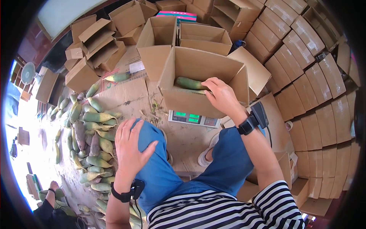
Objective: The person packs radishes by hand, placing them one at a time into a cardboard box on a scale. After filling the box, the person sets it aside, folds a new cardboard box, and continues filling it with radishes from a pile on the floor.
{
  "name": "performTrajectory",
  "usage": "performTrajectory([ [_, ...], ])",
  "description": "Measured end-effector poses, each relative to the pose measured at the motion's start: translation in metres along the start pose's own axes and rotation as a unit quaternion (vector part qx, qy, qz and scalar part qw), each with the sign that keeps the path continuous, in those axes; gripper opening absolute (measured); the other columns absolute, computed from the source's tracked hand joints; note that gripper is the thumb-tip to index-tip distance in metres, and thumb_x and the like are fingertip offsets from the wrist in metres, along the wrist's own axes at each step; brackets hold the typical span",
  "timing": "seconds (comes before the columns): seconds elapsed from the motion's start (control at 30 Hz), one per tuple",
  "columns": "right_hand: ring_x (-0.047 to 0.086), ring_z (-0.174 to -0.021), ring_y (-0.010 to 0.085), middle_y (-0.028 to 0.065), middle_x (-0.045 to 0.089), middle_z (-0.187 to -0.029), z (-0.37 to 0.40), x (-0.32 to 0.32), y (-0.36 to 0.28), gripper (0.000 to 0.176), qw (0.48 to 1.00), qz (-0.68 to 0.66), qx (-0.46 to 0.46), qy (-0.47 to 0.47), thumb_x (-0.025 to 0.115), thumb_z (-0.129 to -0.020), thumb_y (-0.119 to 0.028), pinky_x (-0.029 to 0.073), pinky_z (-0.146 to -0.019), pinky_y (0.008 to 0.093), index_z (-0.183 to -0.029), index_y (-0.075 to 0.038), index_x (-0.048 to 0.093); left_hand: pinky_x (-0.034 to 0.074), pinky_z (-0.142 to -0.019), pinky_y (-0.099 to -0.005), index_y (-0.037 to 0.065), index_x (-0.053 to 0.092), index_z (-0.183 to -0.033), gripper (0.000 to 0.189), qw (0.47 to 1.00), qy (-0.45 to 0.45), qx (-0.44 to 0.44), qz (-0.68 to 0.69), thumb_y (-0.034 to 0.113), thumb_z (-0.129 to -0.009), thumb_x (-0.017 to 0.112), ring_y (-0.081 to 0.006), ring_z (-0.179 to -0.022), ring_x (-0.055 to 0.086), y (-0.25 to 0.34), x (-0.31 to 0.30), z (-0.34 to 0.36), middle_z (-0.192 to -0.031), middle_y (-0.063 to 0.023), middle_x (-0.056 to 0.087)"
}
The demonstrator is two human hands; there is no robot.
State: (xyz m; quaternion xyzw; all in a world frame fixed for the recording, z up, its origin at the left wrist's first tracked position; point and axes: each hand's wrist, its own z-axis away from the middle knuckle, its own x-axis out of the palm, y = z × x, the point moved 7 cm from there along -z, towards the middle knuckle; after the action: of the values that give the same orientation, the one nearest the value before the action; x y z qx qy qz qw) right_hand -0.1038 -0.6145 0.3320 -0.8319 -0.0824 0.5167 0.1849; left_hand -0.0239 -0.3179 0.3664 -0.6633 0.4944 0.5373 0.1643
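Observation:
An open cardboard box point(194, 100) stands on a scale point(193, 117) with green lit digits, in front of my knees. Inside it lie green radishes point(187, 83), at least two of them showing. My right hand point(220, 93) reaches over the box's right side, its fingers closed on the right end of a radish. On my left knee rests my left hand point(130, 143), fingers spread, holding nothing. To the left of that hand is a large pile of green radishes point(100, 145), a few of them purplish.
Open boxes point(153, 51) stand behind the box on the scale. Stacked cartons point(312, 103) line the right side. More empty boxes point(82, 72) lie at the back left. One radish point(118, 77) lies apart on flattened cardboard. Another person's hand point(54, 186) shows at lower left.

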Motion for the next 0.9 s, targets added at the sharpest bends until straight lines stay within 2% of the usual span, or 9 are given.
performTrajectory([
  [0.07, 0.062, -0.096, 0.0356, 0.0146, 0.063, -0.108, 0.003, 0.011, 0.008, 0.021, 0.999, 0.043, 0.008, -0.022, 0.058, -0.092, -0.017, 0.051, -0.084, 0.0429, -0.108, -0.004, 0.063, 0.037, -0.105, -0.0480, 0.004, 0.056, -0.126, 0.064, 1.000, -0.014, 0.001, 0.018, 0.027, -0.072, 0.079, -0.0375, -0.126, 0.045, -0.002, -0.005, 0.003, -0.133, -0.0166, 0.051],
  [0.13, 0.063, -0.094, 0.0361, 0.0151, 0.064, -0.104, 0.006, 0.025, 0.020, 0.022, 0.993, 0.059, 0.048, -0.093, 0.054, -0.094, -0.022, 0.051, -0.083, 0.0447, -0.102, -0.004, 0.064, 0.033, -0.111, -0.0448, 0.003, 0.054, -0.131, 0.064, 0.967, -0.043, -0.055, 0.243, 0.023, -0.074, 0.076, -0.0346, -0.131, 0.043, -0.020, -0.009, 0.011, -0.138, -0.0169, 0.049],
  [0.2, 0.063, -0.092, 0.0365, 0.0156, 0.066, -0.101, 0.012, 0.035, 0.029, 0.027, 0.980, 0.074, 0.083, -0.165, 0.050, -0.097, -0.026, 0.051, -0.082, 0.0464, -0.096, -0.003, 0.065, 0.032, -0.112, -0.0388, 0.001, 0.050, -0.134, 0.055, 0.851, 0.036, -0.182, 0.492, 0.018, -0.085, 0.067, -0.0253, -0.132, 0.044, -0.061, 0.000, 0.035, -0.139, -0.0137, 0.050],
  [0.27, 0.063, -0.093, 0.0380, 0.0178, 0.066, -0.099, 0.014, 0.036, 0.035, 0.035, 0.978, 0.054, 0.088, -0.184, 0.044, -0.099, -0.031, 0.050, -0.082, 0.0477, -0.091, -0.003, 0.063, 0.041, -0.103, -0.0355, 0.001, 0.053, -0.131, 0.044, 0.821, 0.063, -0.317, 0.471, 0.015, -0.090, 0.063, -0.0221, -0.122, 0.053, -0.098, 0.010, 0.070, -0.131, -0.0111, 0.057],
  [0.33, 0.062, -0.095, 0.0391, 0.0196, 0.066, -0.100, 0.019, 0.037, 0.039, 0.033, 0.989, 0.022, 0.010, -0.145, 0.045, -0.099, -0.030, 0.050, -0.082, 0.0475, -0.094, -0.002, 0.063, 0.050, -0.088, -0.0336, 0.001, 0.059, -0.124, 0.033, 0.888, 0.057, -0.345, 0.300, 0.013, -0.093, 0.060, -0.0189, -0.103, 0.063, -0.153, 0.050, 0.131, -0.112, -0.0121, 0.066],
  [0.43, 0.060, -0.097, 0.0399, 0.0206, 0.065, -0.101, 0.016, 0.037, 0.036, 0.033, 0.987, 0.013, 0.012, -0.159, 0.046, -0.100, -0.030, 0.049, -0.084, 0.0474, -0.101, -0.002, 0.063, 0.053, -0.076, -0.0382, 0.000, 0.065, -0.112, 0.034, 0.831, -0.135, -0.501, 0.201, 0.024, -0.088, 0.067, -0.0259, -0.086, 0.068, -0.198, 0.128, 0.256, -0.096, -0.0193, 0.069],
  [0.53, 0.060, -0.101, 0.0393, 0.0209, 0.064, -0.106, 0.010, 0.034, 0.024, 0.036, 0.964, 0.026, 0.108, -0.242, 0.049, -0.099, -0.032, 0.048, -0.089, 0.0436, -0.112, -0.001, 0.061, 0.053, -0.080, -0.0448, 0.001, 0.067, -0.108, 0.046, 0.832, -0.257, -0.484, 0.090, 0.037, -0.079, 0.073, -0.0383, -0.091, 0.067, -0.207, 0.183, 0.380, -0.098, -0.0231, 0.069],
  [0.67, 0.057, -0.112, 0.0375, 0.0202, 0.060, -0.119, 0.002, 0.028, 0.002, 0.040, 0.983, 0.006, 0.060, -0.174, 0.051, -0.098, -0.032, 0.045, -0.097, 0.0407, -0.122, -0.001, 0.058, 0.053, -0.083, -0.0465, 0.001, 0.067, -0.105, 0.040, 0.794, -0.203, -0.567, 0.085, 0.033, -0.080, 0.070, -0.0404, -0.094, 0.066, -0.207, 0.178, 0.451, -0.096, -0.0237, 0.069],
  [0.9, 0.047, -0.129, 0.0332, 0.0154, 0.050, -0.138, -0.007, 0.032, -0.018, 0.037, 0.988, 0.095, 0.008, -0.121, 0.056, -0.096, -0.022, 0.037, -0.108, 0.0408, -0.127, -0.003, 0.056, 0.049, -0.083, -0.0501, -0.002, 0.058, -0.096, 0.027, 0.668, 0.078, -0.738, -0.051, 0.019, -0.079, 0.063, -0.0439, -0.092, 0.062, -0.248, 0.084, 0.511, -0.094, -0.0252, 0.065],
])
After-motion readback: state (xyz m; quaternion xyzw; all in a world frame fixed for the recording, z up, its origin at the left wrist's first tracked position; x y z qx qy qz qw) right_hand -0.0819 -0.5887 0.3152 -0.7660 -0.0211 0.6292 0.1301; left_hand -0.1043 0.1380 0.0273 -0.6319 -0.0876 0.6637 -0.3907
